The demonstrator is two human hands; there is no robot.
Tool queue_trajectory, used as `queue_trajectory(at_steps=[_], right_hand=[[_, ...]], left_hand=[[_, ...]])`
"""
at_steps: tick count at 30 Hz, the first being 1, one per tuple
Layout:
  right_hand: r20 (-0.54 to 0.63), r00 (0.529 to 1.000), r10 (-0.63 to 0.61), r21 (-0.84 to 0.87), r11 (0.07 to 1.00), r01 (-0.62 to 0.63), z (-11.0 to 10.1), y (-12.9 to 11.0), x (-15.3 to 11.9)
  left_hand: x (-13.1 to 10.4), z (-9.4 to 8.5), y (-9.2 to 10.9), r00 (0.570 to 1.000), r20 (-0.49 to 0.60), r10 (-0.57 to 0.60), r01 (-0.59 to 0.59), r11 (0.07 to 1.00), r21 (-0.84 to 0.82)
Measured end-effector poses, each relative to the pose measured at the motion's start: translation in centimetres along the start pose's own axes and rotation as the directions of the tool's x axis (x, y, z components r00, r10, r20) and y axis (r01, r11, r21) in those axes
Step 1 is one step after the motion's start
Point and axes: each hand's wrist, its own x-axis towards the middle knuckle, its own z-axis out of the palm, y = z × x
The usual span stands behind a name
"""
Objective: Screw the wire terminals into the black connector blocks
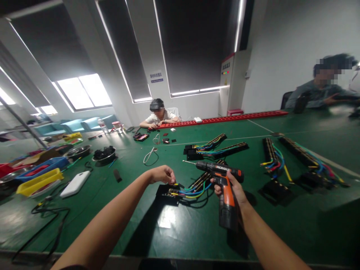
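My right hand (234,187) grips an orange and black cordless drill (225,187), its long bit pointing left above the table. My left hand (163,174) is closed in a pinch just over a black box-like part (165,194); whatever lies between the fingertips is too small to make out. Blue, green and yellow wires (194,193) run from that part to a black strip with brass-coloured contacts (203,180), which the drill partly covers. The bit's tip is apart from the black part.
Similar wired strips lie farther back (229,149) and at right (295,150). On the left are a yellow tray (41,182), a blue tray (42,168), a metal bowl (104,155), a white power bank-like box (75,184) and black cables (53,212). Two people sit across the table.
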Motion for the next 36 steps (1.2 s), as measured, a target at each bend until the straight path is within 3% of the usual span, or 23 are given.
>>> queue_trajectory(at_steps=[10, 23, 29, 36], right_hand=[[-0.012, 1.000, 0.008, -0.031, 0.999, -0.008, 0.3, -0.1, -0.1], [-0.020, 1.000, 0.016, -0.032, 0.999, -0.016, 0.2, -0.1, 0.0], [-0.024, 1.000, 0.004, -0.021, 1.000, -0.005, 0.0, 0.1, 0.2], [-0.018, 1.000, -0.009, 0.002, 1.000, 0.009, -0.4, 0.3, 0.3]], left_hand=[[-0.3, -0.1, 0.3, 1.000, 0.010, -0.010, 0.010, 1.000, 0.015], [-0.3, 0.1, -0.4, 1.000, 0.024, 0.020, -0.017, 0.992, -0.129], [-0.1, 0.3, -1.0, 0.998, 0.052, 0.043, -0.030, 0.973, -0.229], [0.1, -0.1, -1.2, 0.994, 0.111, 0.004, 0.019, 0.980, -0.198]])
